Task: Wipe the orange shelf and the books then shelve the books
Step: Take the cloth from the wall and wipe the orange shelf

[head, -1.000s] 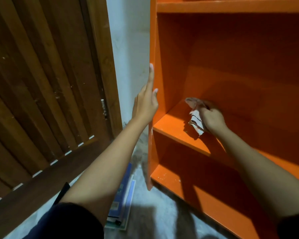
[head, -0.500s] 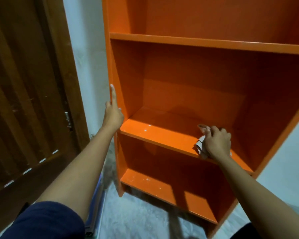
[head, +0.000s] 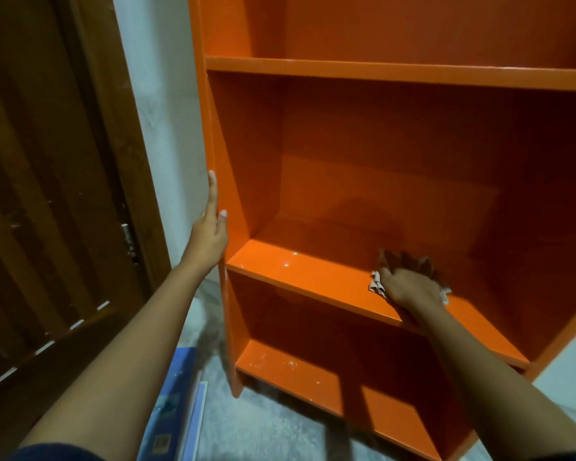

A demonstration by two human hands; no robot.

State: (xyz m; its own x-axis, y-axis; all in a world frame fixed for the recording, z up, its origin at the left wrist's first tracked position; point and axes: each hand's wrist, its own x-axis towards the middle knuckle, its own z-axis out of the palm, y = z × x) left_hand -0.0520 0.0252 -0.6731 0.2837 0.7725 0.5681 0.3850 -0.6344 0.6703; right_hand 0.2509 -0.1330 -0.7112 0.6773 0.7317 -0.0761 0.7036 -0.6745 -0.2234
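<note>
Shelf-wiping step: right hand [head: 409, 287] presses cloth [head: 376, 285] on orange shelf [head: 313, 271], left hand [head: 210, 234] flat, bracing; next, specks leftward

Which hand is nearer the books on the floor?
Left. The left hand rests on the shelf's side edge, above the books; the right hand presses a cloth inside the shelf, farther right.

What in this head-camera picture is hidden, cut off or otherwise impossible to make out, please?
- Cloth: mostly under the right hand; its full shape cannot be told.
- Books on the floor: covered by the left forearm and cut by the bottom edge; count and titles unreadable.
- Orange shelf: top and right side run beyond the frame; its right interior is lost in shadow.
- Left hand: palm faces the shelf's side panel, so contact there is unseen.
</note>
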